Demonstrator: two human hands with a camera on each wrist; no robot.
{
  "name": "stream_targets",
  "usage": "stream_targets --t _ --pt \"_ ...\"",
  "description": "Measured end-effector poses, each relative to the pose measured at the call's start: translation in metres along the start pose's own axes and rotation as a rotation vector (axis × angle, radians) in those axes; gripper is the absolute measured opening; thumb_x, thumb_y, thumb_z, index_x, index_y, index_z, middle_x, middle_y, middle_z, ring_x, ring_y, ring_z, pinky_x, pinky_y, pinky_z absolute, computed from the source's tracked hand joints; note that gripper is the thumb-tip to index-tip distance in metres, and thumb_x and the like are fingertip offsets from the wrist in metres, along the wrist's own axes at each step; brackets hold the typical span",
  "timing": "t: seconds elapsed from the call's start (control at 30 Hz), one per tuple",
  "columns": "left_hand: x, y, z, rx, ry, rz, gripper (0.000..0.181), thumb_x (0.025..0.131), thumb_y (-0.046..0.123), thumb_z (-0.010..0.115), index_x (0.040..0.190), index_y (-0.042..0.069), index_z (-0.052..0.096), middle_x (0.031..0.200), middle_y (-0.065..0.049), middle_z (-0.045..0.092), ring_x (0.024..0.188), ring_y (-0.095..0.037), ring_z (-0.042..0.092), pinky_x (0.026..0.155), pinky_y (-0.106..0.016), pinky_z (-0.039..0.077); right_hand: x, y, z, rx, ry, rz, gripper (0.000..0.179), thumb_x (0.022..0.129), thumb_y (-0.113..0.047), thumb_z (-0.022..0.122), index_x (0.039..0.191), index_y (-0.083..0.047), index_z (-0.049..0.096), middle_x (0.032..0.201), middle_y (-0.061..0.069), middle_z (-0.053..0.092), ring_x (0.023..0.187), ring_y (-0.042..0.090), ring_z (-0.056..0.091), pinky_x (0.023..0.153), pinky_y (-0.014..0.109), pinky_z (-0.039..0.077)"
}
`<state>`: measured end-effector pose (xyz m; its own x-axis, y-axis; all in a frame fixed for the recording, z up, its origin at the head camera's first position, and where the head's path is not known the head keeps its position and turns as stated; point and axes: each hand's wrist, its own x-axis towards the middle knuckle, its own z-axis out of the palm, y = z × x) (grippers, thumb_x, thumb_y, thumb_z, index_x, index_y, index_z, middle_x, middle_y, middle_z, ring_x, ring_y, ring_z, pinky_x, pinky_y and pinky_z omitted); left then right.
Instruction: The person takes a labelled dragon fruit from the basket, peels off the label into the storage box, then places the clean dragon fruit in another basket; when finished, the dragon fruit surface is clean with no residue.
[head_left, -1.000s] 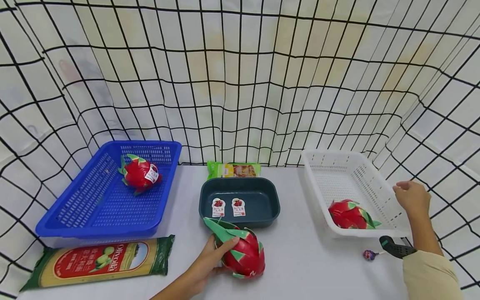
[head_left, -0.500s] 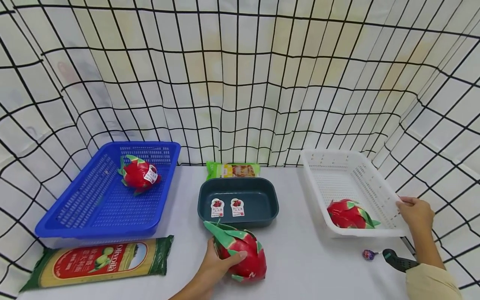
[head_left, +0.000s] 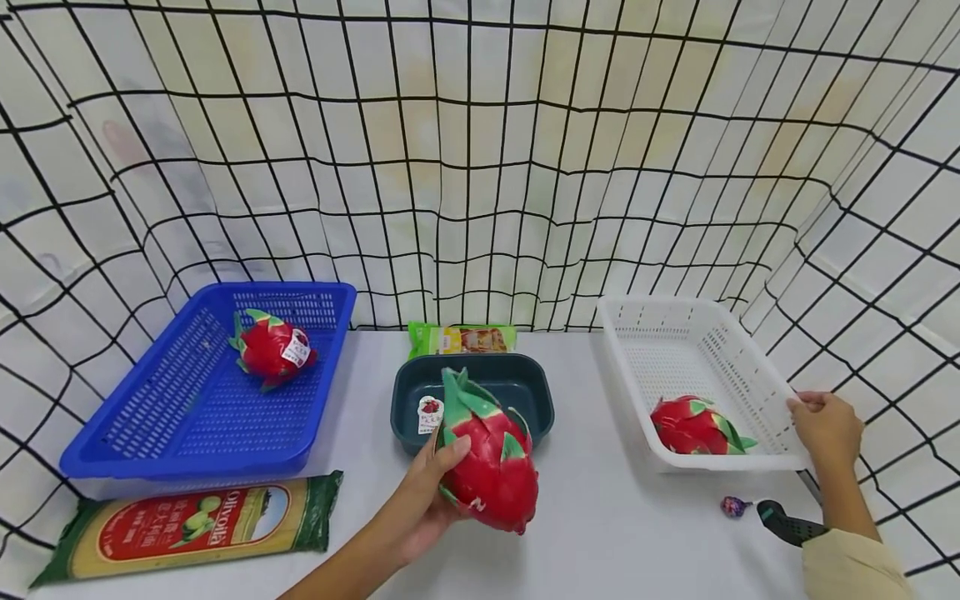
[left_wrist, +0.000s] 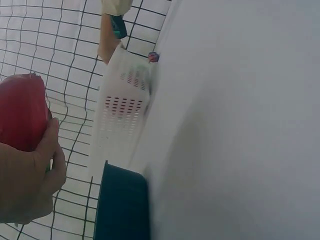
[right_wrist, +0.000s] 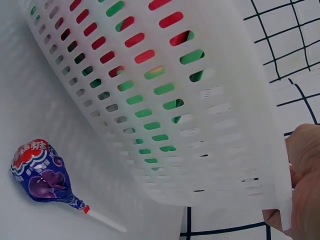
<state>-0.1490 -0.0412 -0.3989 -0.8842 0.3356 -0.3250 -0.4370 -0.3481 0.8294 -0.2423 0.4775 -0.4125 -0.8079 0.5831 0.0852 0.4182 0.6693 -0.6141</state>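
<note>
My left hand [head_left: 427,504] grips a red dragon fruit [head_left: 495,471] with green leaf tips, raised over the near side of the dark teal tray [head_left: 536,433]. In the left wrist view that dragon fruit [left_wrist: 20,112] sits at the left edge. A dragon fruit sticker [head_left: 430,414] shows in the tray; the fruit hides the rest of its floor. At the right, my right hand [head_left: 831,429] pinches the rim of the white basket [head_left: 772,375]. Another dragon fruit [head_left: 693,425] lies inside that basket. The right wrist view shows fingers [right_wrist: 305,175] at the basket's rim.
A blue basket [head_left: 225,417] at the left holds a stickered dragon fruit [head_left: 273,350]. In front of it lies a pasta pack [head_left: 202,525]. A green snack packet [head_left: 465,339] is behind the tray. A wrapped lollipop [right_wrist: 45,172] lies before the white basket. Black netting surrounds the back and sides.
My left hand has lifted the dragon fruit up toward the tray, covering one sticker. My right hand has come down to the white basket's rim and taken hold of it.
</note>
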Motion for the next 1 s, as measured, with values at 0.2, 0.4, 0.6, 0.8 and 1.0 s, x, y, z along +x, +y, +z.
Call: stream_targets --t 0.2,0.4,0.6,0.8,1.0 --pt "0.031 0.012 0.019 -0.052 -0.063 0.049 0.075 0.09 0.035 0.068 0.148 0.024 0.022 0.148 -0.01 0.035 0.135 -0.031 0.037 0.094 -0.035 0.055 0.0 0.004 0.002 -0.014 0.037 0.007 0.04 0.1 -0.022 0.051 0.123 0.011 0.054 0.111 0.034 0.062 0.083 0.039 0.062 0.054 0.031 0.04" --pt "0.075 0.011 0.049 -0.084 -0.126 0.062 0.076 0.087 0.036 0.071 0.147 0.024 0.025 0.148 -0.01 0.037 0.137 -0.032 0.037 0.095 -0.037 0.054 -0.004 0.002 0.004 -0.01 0.055 0.012 0.042 0.1 -0.024 0.049 0.125 0.009 0.052 0.113 0.033 0.06 0.089 0.042 0.059 0.061 0.039 0.039" --pt "0.119 0.005 0.096 -0.053 -0.161 0.082 0.07 0.087 0.03 0.072 0.143 0.024 0.031 0.141 -0.006 0.046 0.133 -0.03 0.043 0.094 -0.042 0.055 -0.004 0.001 0.001 -0.046 0.058 0.027 0.043 0.101 -0.025 0.046 0.127 0.009 0.05 0.116 0.033 0.058 0.095 0.046 0.056 0.062 0.042 0.039" --pt "0.159 -0.002 0.144 -0.011 -0.193 0.109 0.075 0.083 0.026 0.077 0.142 0.028 0.031 0.132 -0.001 0.051 0.125 -0.025 0.048 0.094 -0.048 0.054 -0.002 0.002 0.001 -0.064 0.066 0.037 0.045 0.101 -0.027 0.044 0.129 0.008 0.049 0.119 0.032 0.058 0.097 0.046 0.056 0.062 0.041 0.037" --pt "0.195 -0.01 0.175 0.109 -0.197 0.164 0.087 0.08 0.026 0.08 0.145 0.037 0.024 0.127 0.005 0.051 0.12 -0.019 0.05 0.093 -0.048 0.055 -0.005 0.0 0.005 -0.052 0.059 0.05 0.046 0.101 -0.027 0.044 0.13 0.008 0.049 0.121 0.032 0.057 0.097 0.047 0.057 0.062 0.042 0.039"
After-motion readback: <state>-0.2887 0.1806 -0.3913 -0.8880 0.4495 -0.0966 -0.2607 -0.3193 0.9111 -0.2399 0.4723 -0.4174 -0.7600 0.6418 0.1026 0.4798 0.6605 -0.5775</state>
